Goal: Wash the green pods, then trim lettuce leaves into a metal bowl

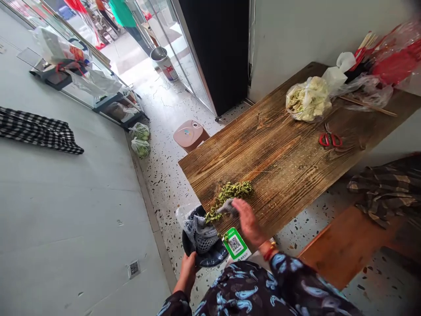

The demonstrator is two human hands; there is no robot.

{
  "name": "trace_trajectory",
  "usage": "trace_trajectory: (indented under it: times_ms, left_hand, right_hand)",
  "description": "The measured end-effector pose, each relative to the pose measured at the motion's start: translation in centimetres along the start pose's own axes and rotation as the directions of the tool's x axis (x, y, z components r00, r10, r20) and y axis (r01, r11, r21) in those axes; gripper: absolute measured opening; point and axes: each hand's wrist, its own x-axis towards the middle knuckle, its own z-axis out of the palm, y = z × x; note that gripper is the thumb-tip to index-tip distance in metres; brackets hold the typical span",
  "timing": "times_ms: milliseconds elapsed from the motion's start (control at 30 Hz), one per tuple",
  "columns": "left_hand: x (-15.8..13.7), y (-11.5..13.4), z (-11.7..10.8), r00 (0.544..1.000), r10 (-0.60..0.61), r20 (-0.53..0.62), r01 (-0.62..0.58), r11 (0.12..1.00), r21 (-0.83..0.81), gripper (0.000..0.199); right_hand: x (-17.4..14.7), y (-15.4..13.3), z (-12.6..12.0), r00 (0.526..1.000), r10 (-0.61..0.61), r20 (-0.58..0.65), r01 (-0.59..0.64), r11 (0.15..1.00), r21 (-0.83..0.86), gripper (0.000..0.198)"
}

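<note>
My left hand point(188, 270) grips the rim of a black trash bin point(213, 259) lined with a plastic bag, held below the table's end. A perforated grey basket-like piece point(204, 239) shows inside it. Over the wooden table point(226, 153), my right hand point(248, 221) has a grey cloth point(229, 207) at its fingertips, pressed against a heap of green vegetable scraps point(238, 189). Some scraps lie at the table edge, above the bin. A green card with a QR code point(235, 243) sits by the near corner, below my right wrist.
Farther along the table are red-handled scissors point(330, 140), a clear bag of pale vegetable pieces point(309, 101) and red plastic bags point(394, 66). A wooden bench point(342, 241) stands at right, a pink lidded bin point(189, 135) beyond the table. A person point(126, 19) stands outside the doorway.
</note>
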Motion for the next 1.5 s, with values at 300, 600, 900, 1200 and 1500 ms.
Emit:
trace_trajectory:
  times_ms: [300, 600, 900, 1200, 1500]
  left_hand:
    - [0.1, 0.6, 0.3, 1.000, -0.010, -0.017, 0.011, 0.999, 0.030, 0.037]
    - [-0.9, 1.1, 0.7, 0.996, -0.010, -0.083, 0.013, 0.999, 0.035, 0.038]
    - [-1.9, 1.4, 0.8, 0.999, 0.003, -0.049, -0.004, 1.000, -0.011, 0.052]
    - [-0.8, 1.2, 0.5, 1.000, -0.005, -0.015, 0.005, 1.000, 0.011, 0.050]
    - [-0.7, 0.4, -0.3, 1.000, -0.009, 0.009, 0.009, 0.997, 0.074, 0.041]
  right_hand:
    - [10.6, 20.0, -13.9, 0.824, 0.196, -0.531, -0.399, 0.867, -0.300, 0.049]
    - [13.4, 12.2, 0.7, 0.987, 0.022, 0.161, 0.036, 0.938, -0.344, 0.046]
    - [9.1, 4.0, 8.6, 0.668, -0.376, 0.642, 0.430, 0.899, 0.080, 0.038]
    - [10.1, 3.0, -0.4, 0.916, -0.283, 0.283, 0.289, 0.957, 0.021, 0.053]
    - [4.8, 16.6, -9.1, 0.981, 0.125, -0.148, -0.179, 0.880, -0.440, 0.045]
